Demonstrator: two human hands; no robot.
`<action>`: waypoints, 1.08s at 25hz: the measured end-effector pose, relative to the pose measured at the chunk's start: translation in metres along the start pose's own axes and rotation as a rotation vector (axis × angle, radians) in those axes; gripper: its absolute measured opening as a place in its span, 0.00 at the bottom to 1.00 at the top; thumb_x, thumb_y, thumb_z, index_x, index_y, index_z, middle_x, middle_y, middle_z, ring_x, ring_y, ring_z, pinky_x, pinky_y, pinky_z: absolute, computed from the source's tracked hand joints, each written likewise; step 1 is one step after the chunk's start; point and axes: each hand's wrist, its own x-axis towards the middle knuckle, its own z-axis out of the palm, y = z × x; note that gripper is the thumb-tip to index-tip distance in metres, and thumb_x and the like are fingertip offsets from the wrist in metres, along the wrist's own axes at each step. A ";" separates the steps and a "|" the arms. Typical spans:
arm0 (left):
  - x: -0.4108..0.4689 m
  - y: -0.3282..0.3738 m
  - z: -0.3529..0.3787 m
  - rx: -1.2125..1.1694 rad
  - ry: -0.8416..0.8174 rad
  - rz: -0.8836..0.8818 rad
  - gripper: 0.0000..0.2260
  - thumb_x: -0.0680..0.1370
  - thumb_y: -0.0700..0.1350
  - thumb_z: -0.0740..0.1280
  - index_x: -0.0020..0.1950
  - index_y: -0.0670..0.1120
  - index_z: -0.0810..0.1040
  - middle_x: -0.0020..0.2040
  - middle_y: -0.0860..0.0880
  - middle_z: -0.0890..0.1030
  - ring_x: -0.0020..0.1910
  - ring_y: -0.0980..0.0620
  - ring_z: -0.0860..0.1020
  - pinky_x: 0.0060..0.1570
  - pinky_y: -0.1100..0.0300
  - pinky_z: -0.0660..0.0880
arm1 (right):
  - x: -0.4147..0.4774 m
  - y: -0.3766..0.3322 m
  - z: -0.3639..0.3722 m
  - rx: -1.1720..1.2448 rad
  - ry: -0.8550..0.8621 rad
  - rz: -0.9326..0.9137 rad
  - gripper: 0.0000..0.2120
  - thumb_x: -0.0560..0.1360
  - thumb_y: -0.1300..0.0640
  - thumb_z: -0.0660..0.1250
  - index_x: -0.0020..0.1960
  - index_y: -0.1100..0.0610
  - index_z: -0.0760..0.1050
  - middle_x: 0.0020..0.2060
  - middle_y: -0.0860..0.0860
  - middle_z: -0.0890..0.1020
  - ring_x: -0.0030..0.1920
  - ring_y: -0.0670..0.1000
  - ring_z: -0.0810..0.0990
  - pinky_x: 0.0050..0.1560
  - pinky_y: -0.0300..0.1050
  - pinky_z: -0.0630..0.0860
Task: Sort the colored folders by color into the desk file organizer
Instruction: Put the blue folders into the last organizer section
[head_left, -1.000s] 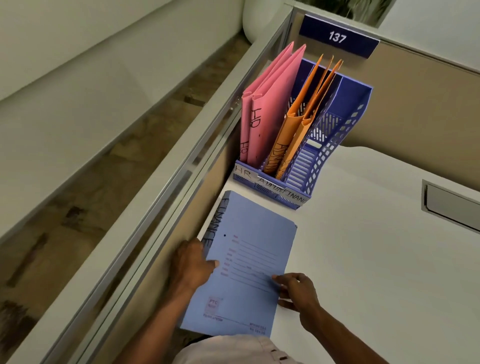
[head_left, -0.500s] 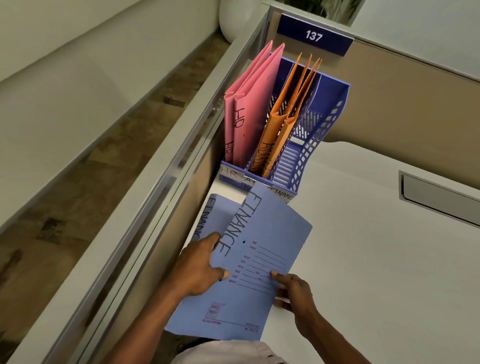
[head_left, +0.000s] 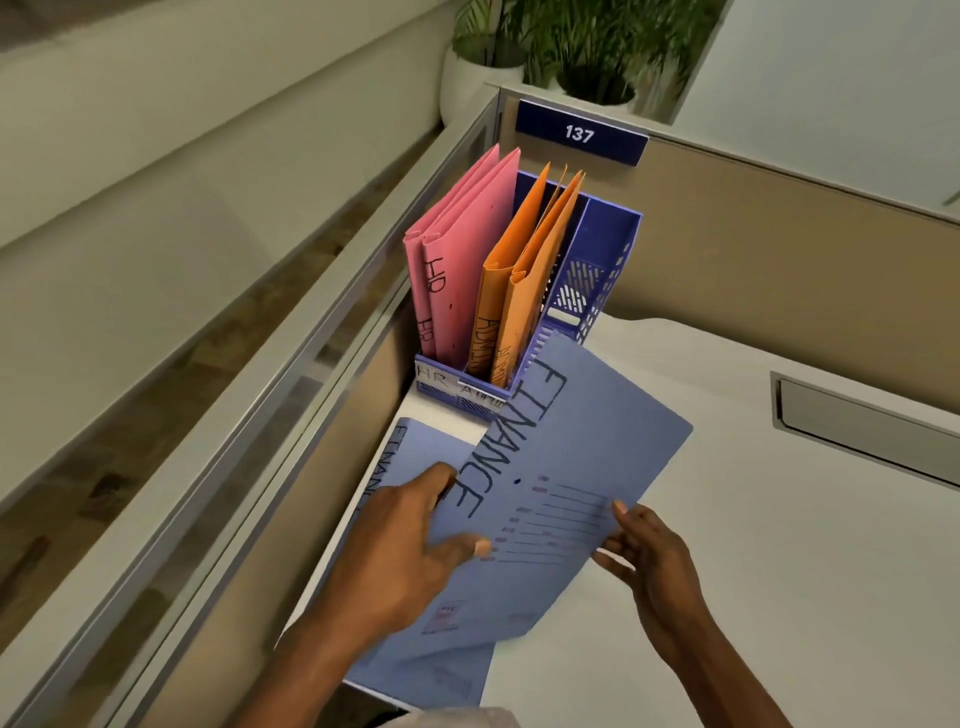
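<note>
Two-handed, holding the top blue folder (head_left: 571, 467) up in the air, tilted, just near the file organizer (head_left: 608, 244). Gripping its left edge with the left hand (head_left: 405, 545), thumb on top and fingers tucked under. Pinching its right edge with the right hand (head_left: 649, 551), thumb on top too. Leaving the other blue folder (head_left: 415, 447) lying flat on the desk (head_left: 779, 519) below, by the left edge. Seeing pink folders (head_left: 462, 270) standing in the left slot and orange folders (head_left: 524, 280) in the middle slot, with the right slot looking empty and probably waiting for blue. Judging the held folder to be light and thin, made of card, bending and sagging a bit at the near corner. Guessing at a smooth, slidy face, so gripping by the edges rather than pressing flat. Thinking of keeping hold along the folded left side, standing it up straight, and feeding the far end down into the right slot.
</note>
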 end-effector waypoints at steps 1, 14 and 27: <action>0.000 0.012 -0.001 -0.015 0.040 0.026 0.18 0.75 0.52 0.77 0.64 0.55 0.78 0.60 0.61 0.85 0.57 0.62 0.84 0.56 0.56 0.84 | 0.000 -0.021 -0.001 -0.014 -0.010 -0.060 0.16 0.73 0.41 0.76 0.51 0.52 0.85 0.50 0.56 0.87 0.52 0.57 0.86 0.57 0.57 0.82; 0.029 0.118 -0.036 0.067 0.488 0.244 0.08 0.75 0.65 0.69 0.45 0.63 0.76 0.40 0.57 0.85 0.35 0.49 0.83 0.29 0.53 0.78 | 0.037 -0.298 0.070 -0.168 -0.192 -0.683 0.20 0.79 0.39 0.71 0.58 0.55 0.82 0.55 0.50 0.87 0.52 0.48 0.86 0.50 0.46 0.84; 0.157 0.101 0.015 0.142 0.366 0.201 0.15 0.75 0.58 0.74 0.51 0.47 0.86 0.52 0.51 0.89 0.43 0.55 0.84 0.38 0.65 0.81 | 0.093 -0.369 0.082 -0.190 -0.112 -0.593 0.64 0.52 0.10 0.55 0.77 0.49 0.72 0.74 0.52 0.77 0.71 0.56 0.78 0.56 0.64 0.86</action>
